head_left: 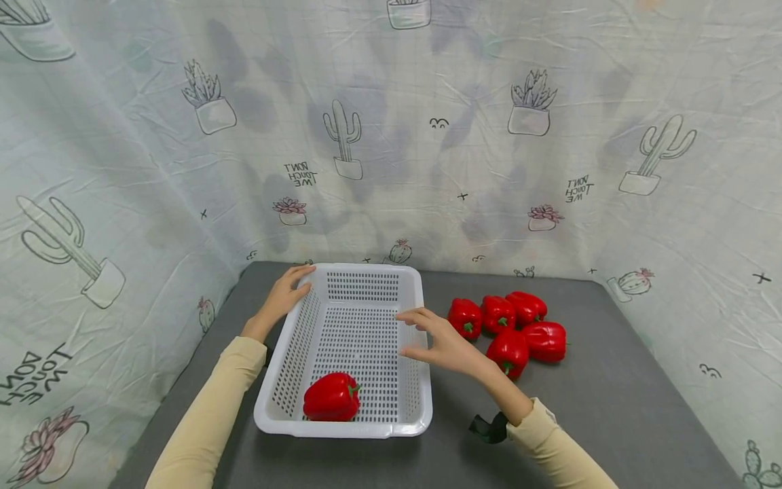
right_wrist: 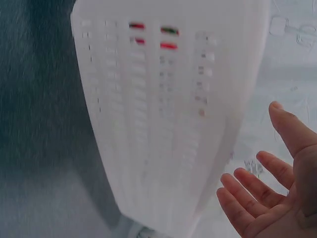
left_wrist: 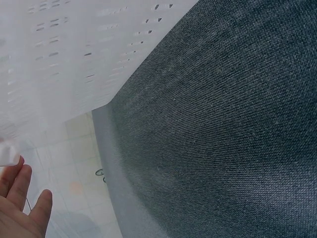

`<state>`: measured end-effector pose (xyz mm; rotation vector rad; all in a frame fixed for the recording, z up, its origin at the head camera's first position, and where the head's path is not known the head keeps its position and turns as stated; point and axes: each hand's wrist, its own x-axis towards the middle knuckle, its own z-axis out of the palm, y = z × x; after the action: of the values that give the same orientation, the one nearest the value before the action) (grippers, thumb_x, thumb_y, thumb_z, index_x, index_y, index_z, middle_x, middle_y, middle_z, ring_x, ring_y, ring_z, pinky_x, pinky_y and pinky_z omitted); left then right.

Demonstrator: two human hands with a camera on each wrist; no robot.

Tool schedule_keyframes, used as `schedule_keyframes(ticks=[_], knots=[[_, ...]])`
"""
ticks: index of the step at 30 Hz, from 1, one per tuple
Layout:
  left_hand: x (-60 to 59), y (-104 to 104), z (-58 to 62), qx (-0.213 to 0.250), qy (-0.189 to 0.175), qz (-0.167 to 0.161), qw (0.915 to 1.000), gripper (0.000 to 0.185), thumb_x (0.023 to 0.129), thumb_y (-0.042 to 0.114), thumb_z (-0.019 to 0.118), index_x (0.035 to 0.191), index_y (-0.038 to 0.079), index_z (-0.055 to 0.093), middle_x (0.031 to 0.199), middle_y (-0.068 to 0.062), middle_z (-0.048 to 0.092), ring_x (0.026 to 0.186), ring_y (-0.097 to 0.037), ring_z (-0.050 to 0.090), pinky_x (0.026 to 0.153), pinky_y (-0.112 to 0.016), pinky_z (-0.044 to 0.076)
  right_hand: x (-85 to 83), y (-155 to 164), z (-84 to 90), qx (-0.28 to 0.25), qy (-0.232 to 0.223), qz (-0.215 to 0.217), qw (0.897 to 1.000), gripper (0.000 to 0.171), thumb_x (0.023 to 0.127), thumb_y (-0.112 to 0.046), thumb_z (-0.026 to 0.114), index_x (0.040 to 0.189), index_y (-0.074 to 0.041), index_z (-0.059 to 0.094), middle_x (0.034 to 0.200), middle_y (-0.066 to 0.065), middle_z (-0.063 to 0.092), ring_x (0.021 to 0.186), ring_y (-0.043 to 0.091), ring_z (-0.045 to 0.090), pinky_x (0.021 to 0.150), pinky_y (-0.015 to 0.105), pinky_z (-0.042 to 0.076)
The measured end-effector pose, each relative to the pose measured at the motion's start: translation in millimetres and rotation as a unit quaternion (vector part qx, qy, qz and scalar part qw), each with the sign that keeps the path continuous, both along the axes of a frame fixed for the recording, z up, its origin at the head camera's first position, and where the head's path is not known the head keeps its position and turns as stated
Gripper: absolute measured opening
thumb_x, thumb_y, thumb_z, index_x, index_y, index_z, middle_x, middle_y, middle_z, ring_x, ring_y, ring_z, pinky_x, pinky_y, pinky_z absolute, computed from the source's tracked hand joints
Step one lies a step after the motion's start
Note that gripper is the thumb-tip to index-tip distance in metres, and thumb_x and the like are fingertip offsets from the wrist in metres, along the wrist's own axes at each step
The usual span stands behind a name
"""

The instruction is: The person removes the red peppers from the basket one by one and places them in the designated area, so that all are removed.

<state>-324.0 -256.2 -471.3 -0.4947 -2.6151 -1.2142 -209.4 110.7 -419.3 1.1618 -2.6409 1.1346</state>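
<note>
A white perforated plastic basket [head_left: 360,326] stands on the grey table, with one red bell pepper [head_left: 331,397] lying in its near left part. My left hand [head_left: 285,295] is at the far left rim, its fingertips at the edge; in the left wrist view the fingers of this hand [left_wrist: 19,191] look fairly straight. Over the basket's right side hovers my right hand [head_left: 436,339], thumb and fingers spread with nothing between them. In the right wrist view the hand [right_wrist: 277,198] is apart from the basket wall [right_wrist: 163,129], and red shows through its slots.
Several red bell peppers [head_left: 509,352] lie in a cluster on the table to the right of the basket. A dark strap [head_left: 489,429] is at the right wrist. Behind and at both sides hangs a pale curtain [head_left: 403,149] printed with cacti.
</note>
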Motion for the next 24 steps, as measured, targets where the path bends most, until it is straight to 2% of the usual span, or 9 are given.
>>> schedule_keyframes(ticks=[6, 9, 17, 24], knots=[[-0.5, 0, 0.1, -0.001, -0.005, -0.002, 1.0000, 0.043, 0.095, 0.013, 0.051, 0.137, 0.004, 0.045, 0.142, -0.019, 0.037, 0.129, -0.042, 0.033, 0.102, -0.060, 0.026, 7.7, -19, -2.8, 0.011, -0.016, 0.038, 0.999, 0.058, 0.082, -0.036, 0.069, 0.133, -0.015, 0.050, 0.126, 0.000, 0.051, 0.112, 0.014, 0.053, 0.090, 0.036, 0.049], [-1.0, -1, 0.0, -0.004, 0.000, -0.002, 1.0000, 0.043, 0.095, 0.013, 0.051, 0.136, 0.004, 0.045, 0.141, -0.019, 0.037, 0.129, -0.042, 0.033, 0.102, -0.060, 0.026, 12.0, -29, -3.3, 0.017, -0.021, 0.055, 0.998, 0.059, 0.082, -0.038, 0.068, 0.133, -0.013, 0.050, 0.128, 0.000, 0.051, 0.114, 0.015, 0.051, 0.093, 0.037, 0.047], [-0.5, 0, -0.1, -0.004, -0.001, -0.002, 1.0000, 0.044, 0.095, 0.013, 0.052, 0.137, 0.004, 0.045, 0.142, -0.019, 0.037, 0.130, -0.042, 0.033, 0.102, -0.060, 0.026, 20.2, -55, -9.2, 0.072, -0.019, 0.087, 0.993, 0.062, 0.083, -0.048, 0.064, 0.135, -0.020, 0.047, 0.130, -0.003, 0.050, 0.115, 0.011, 0.050, 0.092, 0.030, 0.046], [-1.4, 0, -0.8, -0.004, -0.003, 0.000, 1.0000, 0.044, 0.094, 0.014, 0.052, 0.137, 0.005, 0.045, 0.142, -0.019, 0.037, 0.130, -0.042, 0.033, 0.102, -0.060, 0.025, 26.7, -72, -13.2, 0.108, -0.010, 0.115, 0.987, 0.061, 0.083, -0.046, 0.064, 0.137, -0.023, 0.045, 0.132, -0.003, 0.049, 0.117, 0.011, 0.049, 0.092, 0.026, 0.046]])
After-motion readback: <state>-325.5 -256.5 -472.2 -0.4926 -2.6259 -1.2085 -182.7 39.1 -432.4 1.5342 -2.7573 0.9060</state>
